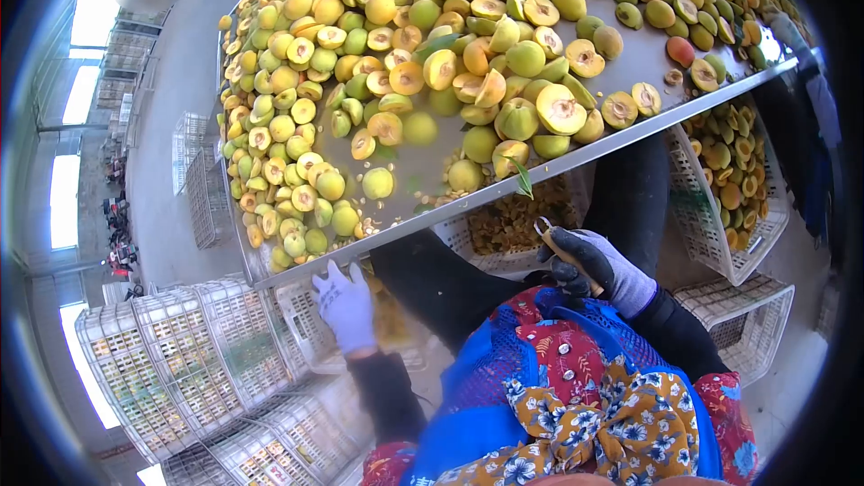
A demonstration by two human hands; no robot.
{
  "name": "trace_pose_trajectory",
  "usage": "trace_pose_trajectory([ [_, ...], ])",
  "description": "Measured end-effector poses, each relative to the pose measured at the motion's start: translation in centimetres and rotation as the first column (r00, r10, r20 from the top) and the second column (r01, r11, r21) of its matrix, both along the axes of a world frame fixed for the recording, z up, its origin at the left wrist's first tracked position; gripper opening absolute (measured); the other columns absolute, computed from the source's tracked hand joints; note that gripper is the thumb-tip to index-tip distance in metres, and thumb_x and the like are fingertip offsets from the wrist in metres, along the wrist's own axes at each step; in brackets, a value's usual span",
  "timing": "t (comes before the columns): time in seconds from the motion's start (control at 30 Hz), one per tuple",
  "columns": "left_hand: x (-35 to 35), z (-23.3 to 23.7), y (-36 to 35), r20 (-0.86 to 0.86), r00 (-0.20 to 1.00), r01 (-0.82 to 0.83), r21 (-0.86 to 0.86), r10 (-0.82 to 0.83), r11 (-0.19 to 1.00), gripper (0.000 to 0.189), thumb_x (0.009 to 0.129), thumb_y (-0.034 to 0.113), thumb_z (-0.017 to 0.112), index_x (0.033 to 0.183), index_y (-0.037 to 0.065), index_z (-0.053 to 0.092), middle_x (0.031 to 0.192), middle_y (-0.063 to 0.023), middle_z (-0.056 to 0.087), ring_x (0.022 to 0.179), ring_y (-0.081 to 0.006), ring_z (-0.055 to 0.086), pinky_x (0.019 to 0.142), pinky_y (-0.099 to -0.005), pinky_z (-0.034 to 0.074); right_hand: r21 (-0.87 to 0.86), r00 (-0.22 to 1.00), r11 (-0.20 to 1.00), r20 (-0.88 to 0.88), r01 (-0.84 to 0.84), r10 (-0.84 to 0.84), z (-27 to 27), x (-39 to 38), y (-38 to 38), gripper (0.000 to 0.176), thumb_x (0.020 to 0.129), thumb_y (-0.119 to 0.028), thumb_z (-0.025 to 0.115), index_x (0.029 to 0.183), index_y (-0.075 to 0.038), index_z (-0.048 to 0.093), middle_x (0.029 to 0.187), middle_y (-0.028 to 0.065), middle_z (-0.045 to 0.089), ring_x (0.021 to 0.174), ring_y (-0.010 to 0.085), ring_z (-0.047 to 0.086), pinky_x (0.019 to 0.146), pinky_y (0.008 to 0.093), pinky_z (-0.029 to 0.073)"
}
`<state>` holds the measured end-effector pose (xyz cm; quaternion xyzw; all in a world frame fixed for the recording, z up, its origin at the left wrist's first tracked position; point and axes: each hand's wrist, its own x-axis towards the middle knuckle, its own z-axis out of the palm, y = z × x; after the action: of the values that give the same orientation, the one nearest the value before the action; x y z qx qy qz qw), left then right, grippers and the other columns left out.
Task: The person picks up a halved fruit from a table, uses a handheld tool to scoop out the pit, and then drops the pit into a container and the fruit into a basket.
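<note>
My left hand (346, 308), in a pale lavender glove, is just below the table's front edge. Its fingers are stretched and apart, and nothing shows in them. In front of my body, my right hand (601, 263), in a grey-and-black glove, is closed around a pitting tool (576, 270) with a wooden handle and a small curved metal tip. Above both hands, the metal table (576, 157) bears heaps of yellow-green stone fruit (396, 81), like apricots or plums, many of them halved with the stones showing. A green leaf (521, 178) hangs over the table edge.
Beneath the table stands a crate of brownish pieces (522, 220). At the right are a white crate of fruit halves (733, 180) and another crate (747, 315). Stacked white crates (189, 360) stand at the left. A co-worker's sleeve (823, 108) shows at the far right.
</note>
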<state>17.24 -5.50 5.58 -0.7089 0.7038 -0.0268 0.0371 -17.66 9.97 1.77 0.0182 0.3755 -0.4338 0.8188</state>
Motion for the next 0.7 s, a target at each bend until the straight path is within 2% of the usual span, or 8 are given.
trace_pose_trajectory([
  [0.03,-0.2,-0.2,-1.6,0.066,0.998,0.015,-0.059,-0.011,0.998,0.044,0.096,0.033,0.053,0.124,-0.002,0.056,0.113,-0.0272,0.06,0.105,-0.0419,0.058,0.089,-0.0478,0.047,-0.057,0.997,0.998,-0.074,-0.034,0.029,0.2,0.2,-0.2,0.044,0.099,-0.046,0.051,0.097,-0.004,0.061,0.06,-0.0016,0.051,0.045,0.0059,0.045,0.042,0.0212,0.034],
  [0.1,-2.5,-1.2,-6.7,-0.236,0.96,0.122,-0.133,-0.151,0.984,0.047,0.095,0.034,0.055,0.126,-0.001,0.055,0.114,-0.0274,0.058,0.107,-0.0416,0.057,0.091,-0.0466,0.046,-0.126,0.981,0.987,-0.178,-0.098,0.075,1.7,0.5,-1.0,0.044,0.099,-0.047,0.051,0.095,-0.004,0.061,0.061,-0.0018,0.051,0.048,0.0055,0.046,0.046,0.021,0.035],
  [0.27,-10.8,-5.8,-17.5,-0.188,0.923,0.318,-0.124,-0.337,0.94,0.065,0.083,0.038,0.07,0.136,0.009,0.049,0.132,-0.03,0.044,0.123,-0.0438,0.045,0.101,-0.0489,0.04,-0.179,0.934,0.972,-0.347,-0.154,0.084,4.0,0.9,-1.7,0.046,0.1,-0.047,0.05,0.093,-0.003,0.062,0.064,-0.0017,0.052,0.052,0.0053,0.046,0.05,0.0213,0.037],
  [0.43,-12.4,-7.2,-16.6,-0.472,0.698,0.473,-0.261,-0.539,0.842,0.049,0.08,0.022,0.074,0.121,0.008,0.052,0.125,-0.0211,0.053,0.101,-0.0379,0.061,0.079,-0.0431,0.053,-0.194,0.89,0.968,-0.453,-0.161,0.057,3.7,0.9,-1.4,0.037,0.1,-0.039,0.053,0.098,-0.003,0.06,0.068,-0.0003,0.053,0.059,0.0068,0.051,0.051,0.0245,0.039],
  [0.53,-13.3,-4.9,-10.8,-0.997,0.071,0.299,-0.02,-0.043,0.954,0.042,0.082,0.017,0.073,0.118,0.009,0.053,0.11,-0.012,0.058,0.087,-0.0248,0.065,0.057,-0.0311,0.054,-0.333,0.663,0.904,-0.745,-0.27,-0.076,4.2,1.9,-1.9,0.027,0.099,-0.028,0.055,0.101,-0.001,0.058,0.07,0.009,0.056,0.06,0.0182,0.058,0.053,0.0322,0.044],
  [0.6,-14.8,0.1,-5.6,-0.953,-0.024,0.364,0.274,0.303,0.89,0.047,0.085,0.025,0.069,0.124,0.006,0.05,0.1,-0.01,0.059,0.082,-0.0153,0.061,0.062,-0.0235,0.05,-0.373,0.285,0.752,-0.925,-0.544,-0.253,5.4,1.9,-2.9,0.021,0.097,-0.02,0.056,0.103,0.0,0.056,0.073,0.0173,0.058,0.063,0.0289,0.061,0.056,0.0384,0.047],
  [0.67,-15.0,0.6,-3.1,-0.898,0.038,0.426,0.41,0.437,0.806,0.04,0.091,0.03,0.063,0.121,0.007,0.052,0.1,-0.0091,0.06,0.079,-0.0138,0.061,0.061,-0.0238,0.049,-0.342,0.138,0.722,-0.935,-0.601,-0.327,5.6,2.8,-3.4,0.024,0.095,-0.019,0.057,0.103,0.003,0.052,0.07,0.0231,0.058,0.066,0.0409,0.061,0.056,0.0473,0.047],
  [0.7,-15.6,-0.4,-1.7,-0.867,-0.117,0.41,0.401,0.484,0.819,0.038,0.094,0.035,0.058,0.12,0.007,0.053,0.098,-0.0082,0.06,0.078,-0.0134,0.061,0.061,-0.024,0.049,-0.306,0.1,0.726,-0.944,-0.616,-0.313,5.8,3.0,-3.7,0.024,0.094,-0.019,0.058,0.103,0.002,0.05,0.069,0.0224,0.058,0.065,0.042,0.061,0.055,0.0487,0.046],
])
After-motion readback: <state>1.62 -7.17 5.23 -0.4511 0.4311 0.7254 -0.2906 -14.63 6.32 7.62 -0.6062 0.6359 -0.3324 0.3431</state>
